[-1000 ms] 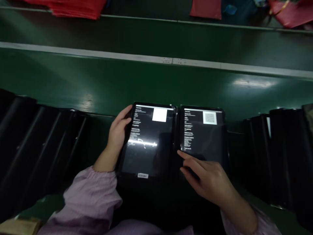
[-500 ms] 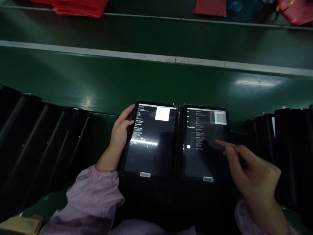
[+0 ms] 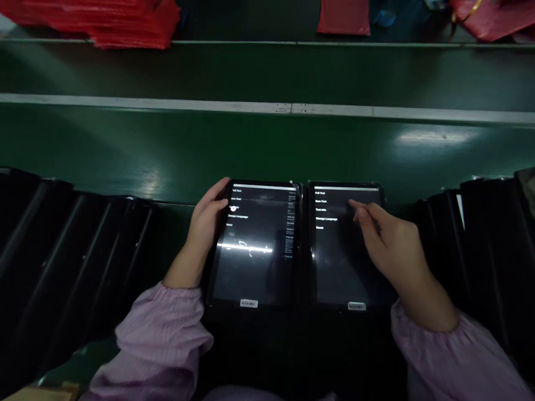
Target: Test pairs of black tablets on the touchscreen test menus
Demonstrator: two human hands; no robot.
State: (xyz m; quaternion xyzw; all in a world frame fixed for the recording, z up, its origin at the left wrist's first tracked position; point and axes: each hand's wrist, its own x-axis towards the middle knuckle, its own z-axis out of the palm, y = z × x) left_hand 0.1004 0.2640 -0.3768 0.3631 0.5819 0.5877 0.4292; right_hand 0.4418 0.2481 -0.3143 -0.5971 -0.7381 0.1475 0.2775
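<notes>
Two black tablets lie side by side with their screens lit. My left hand (image 3: 205, 223) grips the left tablet (image 3: 254, 273) by its upper left edge, the thumb at the rim and part of the fingers hidden. Its screen shows a menu at the left and a second page of text sliding at the right. Over the right tablet (image 3: 338, 267) is my right hand (image 3: 387, 234), holding nothing, its index finger stretched toward the upper screen and the other fingers curled. That screen shows a short white menu. Each tablet bears a small white label at its bottom edge.
Rows of upright black tablet-like slabs stand at left (image 3: 62, 250) and right (image 3: 472, 250). Beyond the green bench surface (image 3: 251, 145) runs a pale metal strip (image 3: 188, 104). Red bags (image 3: 134, 25) lie at the far left, and more red packets (image 3: 345, 16) farther right.
My right hand has moved left and up across the right tablet. Both screens have changed from the information page toward the menu. My left hand keeps its hold.
</notes>
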